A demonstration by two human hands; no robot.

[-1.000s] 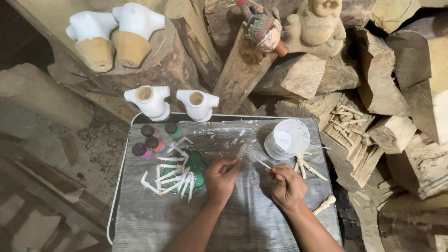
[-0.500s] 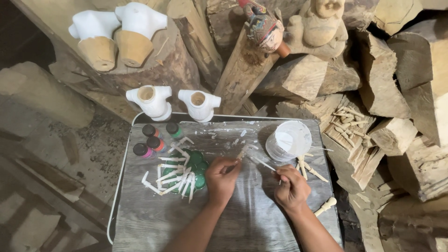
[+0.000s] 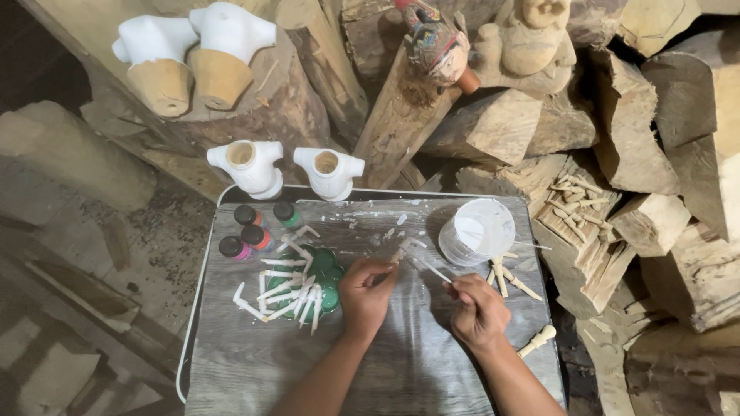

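A grey, wood-grained tray with a pale raised rim [image 3: 202,293] was recorded, its surface streaked with white paint smears. The left hand [image 3: 367,296] was seen closed in a pinch around a small white-painted wooden peg [image 3: 398,255], held just above the tray's middle. The right hand [image 3: 478,312] was seen gripping a thin white-tipped brush stick [image 3: 432,270], its tip directed toward the peg; whether tip and peg touched could not be told.

A round translucent plastic cup coated with white paint [image 3: 478,229] was noted just beyond the right hand, at the tray's far right. A few bare pale wooden pegs [image 3: 505,279] lay beside the cup. To the left of the left hand, a cluster of white-painted angular sticks [image 3: 285,291] was noted lying over green round bottle caps [image 3: 325,266]. Four small dark-capped paint bottles [image 3: 253,227] stood at the tray's far left corner.

Two white-painted hollow wooden torso forms [image 3: 287,168] rested against the tray's far edge. Two more torso forms with unpainted tan bases [image 3: 193,58] stood on a rough log. A painted carved figure head [image 3: 435,46] and an unpainted carved figure [image 3: 532,38] were noted among rough split wood blocks [image 3: 493,123]. A heap of short raw wooden pegs [image 3: 574,204] lay on a splintered block at right. A turned pale wooden knob piece [image 3: 538,340] lay at the tray's right edge
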